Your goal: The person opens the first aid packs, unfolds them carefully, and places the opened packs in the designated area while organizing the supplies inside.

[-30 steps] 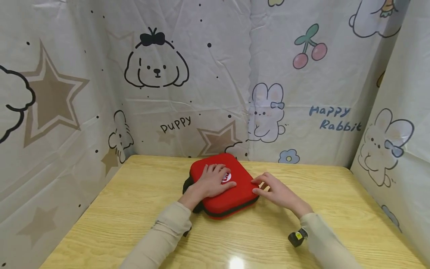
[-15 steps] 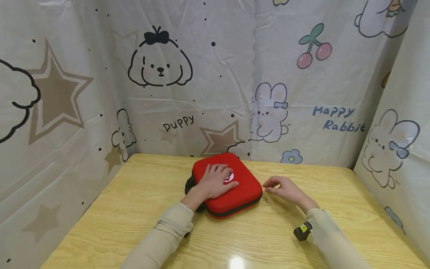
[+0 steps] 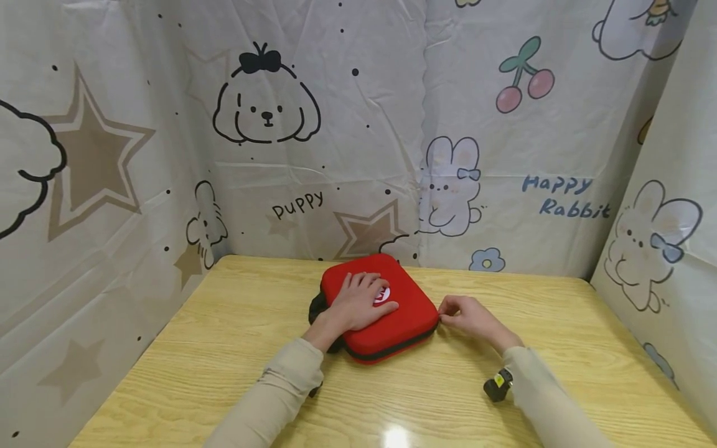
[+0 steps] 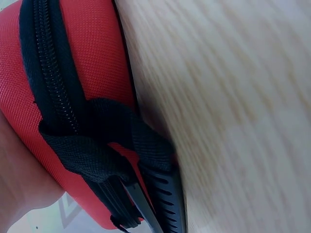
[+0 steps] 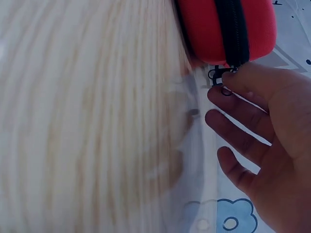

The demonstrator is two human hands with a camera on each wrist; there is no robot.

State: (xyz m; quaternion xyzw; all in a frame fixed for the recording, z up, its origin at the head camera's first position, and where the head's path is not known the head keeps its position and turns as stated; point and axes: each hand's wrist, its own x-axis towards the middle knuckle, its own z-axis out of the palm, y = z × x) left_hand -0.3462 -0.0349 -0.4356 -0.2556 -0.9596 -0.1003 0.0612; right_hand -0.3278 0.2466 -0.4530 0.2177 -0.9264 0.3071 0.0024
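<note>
A red zippered case point(image 3: 409, 292) with a round white logo lies zipped on the wooden table. My left hand point(image 3: 358, 305) rests on its lid, fingers spread and thumb out. In the left wrist view, a black carrying handle point(image 4: 163, 194) hangs on straps at the case's side, below the black zipper point(image 4: 51, 63). At the case's right corner is my right hand point(image 3: 470, 317). Its thumb and index finger pinch a small dark zipper pull point(image 5: 218, 74) at the zipper's corner, as the right wrist view shows; the other fingers are loosely bent.
Wood-grain table point(image 3: 224, 373) surrounds the case. A pale printed curtain point(image 3: 358, 112) stands behind it and along both sides. On my right wrist a small black camera point(image 3: 497, 386) is strapped.
My right hand drew back from the case's right edge, then came in again to the corner, its fingertips closing together. The left hand stays on the lid.
</note>
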